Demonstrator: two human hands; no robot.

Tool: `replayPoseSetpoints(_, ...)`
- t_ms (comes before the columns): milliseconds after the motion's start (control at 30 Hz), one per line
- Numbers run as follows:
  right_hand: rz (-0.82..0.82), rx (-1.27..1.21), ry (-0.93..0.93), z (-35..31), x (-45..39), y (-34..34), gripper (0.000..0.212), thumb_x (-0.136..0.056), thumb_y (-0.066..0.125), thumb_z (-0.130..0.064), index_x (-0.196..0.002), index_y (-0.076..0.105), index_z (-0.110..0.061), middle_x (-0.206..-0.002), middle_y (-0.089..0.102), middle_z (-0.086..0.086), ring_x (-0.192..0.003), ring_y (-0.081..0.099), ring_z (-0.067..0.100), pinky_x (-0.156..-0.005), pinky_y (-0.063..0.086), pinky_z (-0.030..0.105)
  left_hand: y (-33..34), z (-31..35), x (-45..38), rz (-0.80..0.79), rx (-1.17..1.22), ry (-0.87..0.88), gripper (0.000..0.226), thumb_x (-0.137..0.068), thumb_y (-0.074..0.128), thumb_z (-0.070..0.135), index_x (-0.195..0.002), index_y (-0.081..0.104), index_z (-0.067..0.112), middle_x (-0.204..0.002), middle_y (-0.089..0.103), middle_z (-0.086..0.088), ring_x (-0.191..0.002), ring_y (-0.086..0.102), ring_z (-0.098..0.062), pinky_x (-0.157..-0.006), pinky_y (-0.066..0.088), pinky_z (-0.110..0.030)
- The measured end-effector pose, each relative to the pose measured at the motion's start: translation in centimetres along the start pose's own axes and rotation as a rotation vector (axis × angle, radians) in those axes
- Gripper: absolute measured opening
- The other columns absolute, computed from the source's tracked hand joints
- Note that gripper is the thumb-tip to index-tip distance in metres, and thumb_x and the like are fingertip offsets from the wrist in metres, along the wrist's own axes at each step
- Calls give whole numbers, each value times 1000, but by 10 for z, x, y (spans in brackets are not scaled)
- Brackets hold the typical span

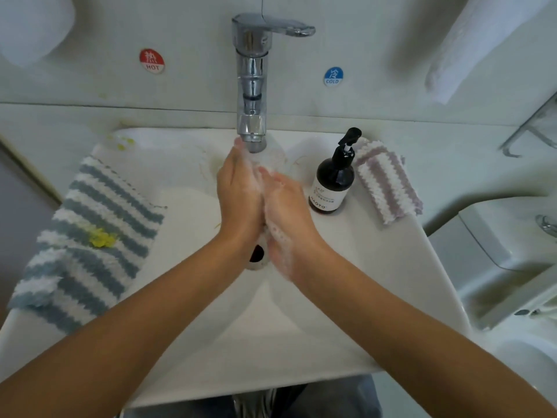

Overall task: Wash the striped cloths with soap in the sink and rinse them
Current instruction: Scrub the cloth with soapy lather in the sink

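My left hand [238, 191] and my right hand [286, 212] are pressed palm to palm under the tap spout [253, 137], fingers straight and covered in soap foam. Neither hand holds anything. A blue-and-white striped cloth [87, 242] with a yellow stain lies over the left rim of the sink [376, 282]. Folded on the right rim is a pink-and-white striped cloth [387, 184]. A dark soap pump bottle [333, 179] stands between that cloth and my right hand.
The drain hole [256, 254] shows below my wrists. Red HOT [151, 60] and blue COLD [333, 76] stickers flank the tap on the wall. A white towel [470, 46] hangs at upper right. A toilet tank [506, 251] stands to the right.
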State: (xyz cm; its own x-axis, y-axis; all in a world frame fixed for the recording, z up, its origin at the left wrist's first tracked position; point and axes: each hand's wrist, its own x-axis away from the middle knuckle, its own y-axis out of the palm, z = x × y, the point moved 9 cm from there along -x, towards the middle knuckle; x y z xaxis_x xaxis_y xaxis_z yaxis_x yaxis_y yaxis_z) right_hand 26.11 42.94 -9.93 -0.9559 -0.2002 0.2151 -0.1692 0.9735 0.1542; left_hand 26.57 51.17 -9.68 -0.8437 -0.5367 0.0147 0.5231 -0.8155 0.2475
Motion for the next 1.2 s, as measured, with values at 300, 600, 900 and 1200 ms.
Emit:
replayPoseSetpoints(300,199,258,-447,-46,-7,-26,26,-91,64,-12,-67,53,-12,-57,50,-2,-54,48,12,-51,41,29,-2,27,1,-109,-246,277,28,-105,38,20,-91,61,12,-74,62,5,-67,61,-4,-61,49,-22)
replayPoseSetpoints(600,309,179,-478,-49,-12,-47,42,-102,48,-21,-62,33,-18,-56,32,-9,-52,31,5,-52,31,22,12,4,19,-219,-356,177,20,-101,45,35,-109,55,20,-82,64,11,-67,63,3,-57,51,-20)
replayPoseSetpoints(900,313,171,-355,-38,-26,-58,17,-93,63,-21,-81,51,-20,-74,53,-6,-70,53,11,-70,50,37,3,-7,6,-133,-365,97,11,-99,53,25,-104,60,18,-90,66,2,-79,64,-14,-69,54,-30)
replayPoseSetpoints(1200,37,417,-432,-35,-13,-10,14,-88,68,-9,-84,61,-21,-76,64,-7,-69,62,6,-63,52,21,-44,19,-34,134,-307,160,12,-101,45,16,-94,54,19,-85,59,3,-77,60,-14,-75,54,-35)
